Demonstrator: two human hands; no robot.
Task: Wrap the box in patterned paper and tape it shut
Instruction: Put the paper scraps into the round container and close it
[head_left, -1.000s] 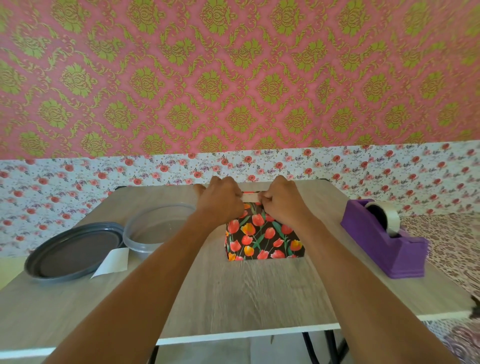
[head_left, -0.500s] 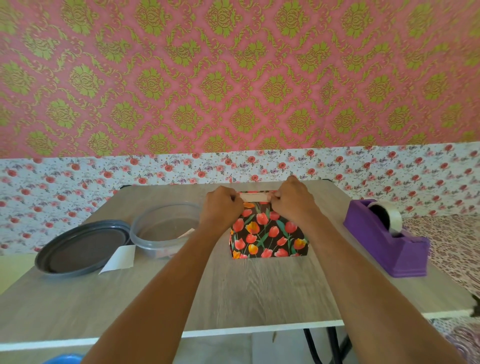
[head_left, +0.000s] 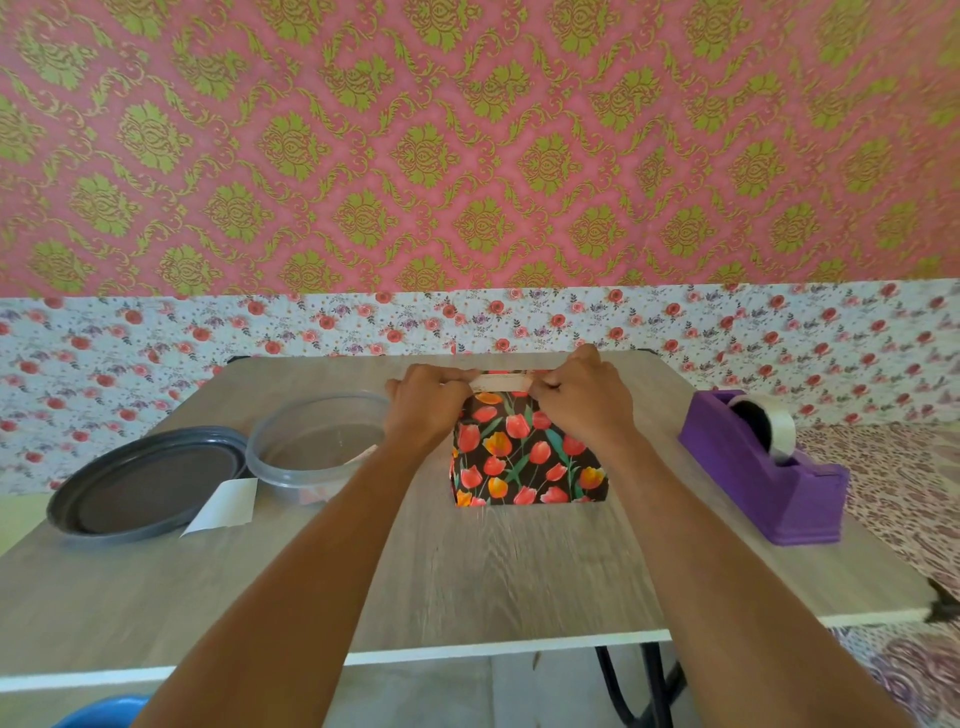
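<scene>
A box (head_left: 524, 457) wrapped in black paper with red and orange tulips stands in the middle of the wooden table (head_left: 467, 571). My left hand (head_left: 428, 402) and my right hand (head_left: 584, 397) both sit on its top far edge. Between them they pinch a pale strip of tape (head_left: 501, 383) stretched across the top of the box. The fingertips are hidden behind the knuckles. A purple tape dispenser (head_left: 763, 467) with a roll of tape stands to the right of the box.
A clear round plastic container (head_left: 317, 441) sits left of the box, with a grey round lid (head_left: 148, 483) beside it and a white paper slip (head_left: 223, 506) between them. Patterned wallpaper rises behind the table. The table's front edge is near me.
My hands have drawn apart a little along the box's top edge, showing more of the pale tape strip between them. The box stays in place.
</scene>
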